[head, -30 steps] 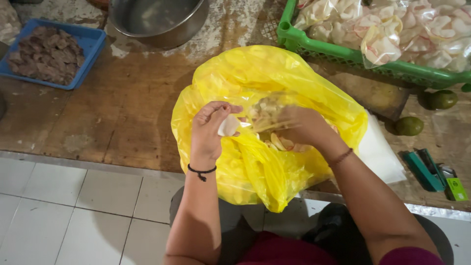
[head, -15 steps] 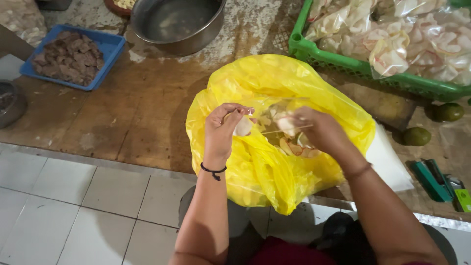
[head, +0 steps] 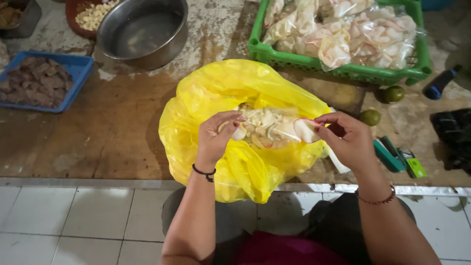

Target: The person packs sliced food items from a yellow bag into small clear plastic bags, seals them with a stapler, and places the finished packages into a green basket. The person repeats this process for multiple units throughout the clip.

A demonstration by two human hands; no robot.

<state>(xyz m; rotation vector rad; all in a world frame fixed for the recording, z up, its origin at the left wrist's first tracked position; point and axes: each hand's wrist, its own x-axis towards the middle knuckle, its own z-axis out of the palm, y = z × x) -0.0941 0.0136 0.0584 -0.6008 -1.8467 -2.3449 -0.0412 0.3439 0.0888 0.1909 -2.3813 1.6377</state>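
Two hands work over a yellow bag [head: 230, 98] on the wooden table [head: 113, 132]: left hand [head: 216, 137] pinches a clear bag [head: 270, 125] of crackers, right hand [head: 346, 140] grips its other edge.

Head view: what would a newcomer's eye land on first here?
The big yellow plastic bag at the counter's front edge, full of pale crackers, with the left hand and right hand each pinching a piece over its mouth. Behind it, a green crate of bagged crackers sits at the back right, and a steel bowl at the back left.
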